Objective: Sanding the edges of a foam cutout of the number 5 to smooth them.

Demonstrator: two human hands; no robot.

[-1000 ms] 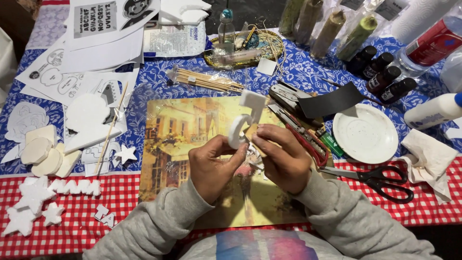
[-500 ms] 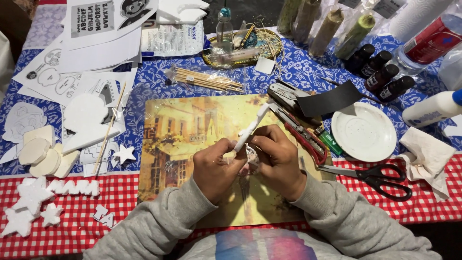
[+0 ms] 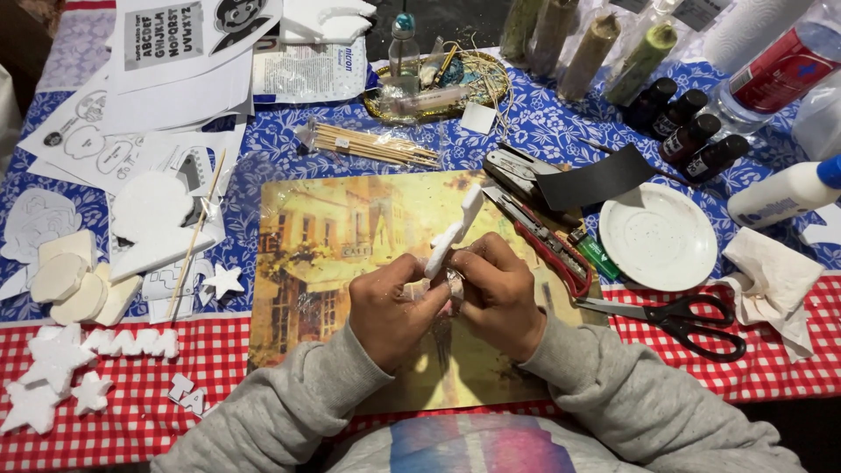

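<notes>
Landmark: the picture mat [image 3: 350, 263], the yellow street-scene board lying on the blue and red cloths.

Largest first. Left of the mat: loose printed paper sheets [image 3: 158, 96], then white foam cut-outs [image 3: 149, 223] with a thin wooden stick across them. Right of the mat: white plate [image 3: 659, 236], bare; black-handled scissors [image 3: 692, 320] just below it; crumpled tissue [image 3: 771, 276] further right. Beyond the mat's far edge: a bag of wooden skewers [image 3: 372, 144], and a shallow wicker tray [image 3: 455, 88] holding a small bottle and odd bits too tangled to sort. On the mat's right edge: a red utility knife [image 3: 547, 250], touching a green lighter.

Over the mat's near half, both your hands meet. Your left hand [image 3: 390, 307] and right hand [image 3: 499, 293] are both closed round the white foam piece [image 3: 451, 236], which sticks up tilted away from you. Nothing blocks it.
</notes>
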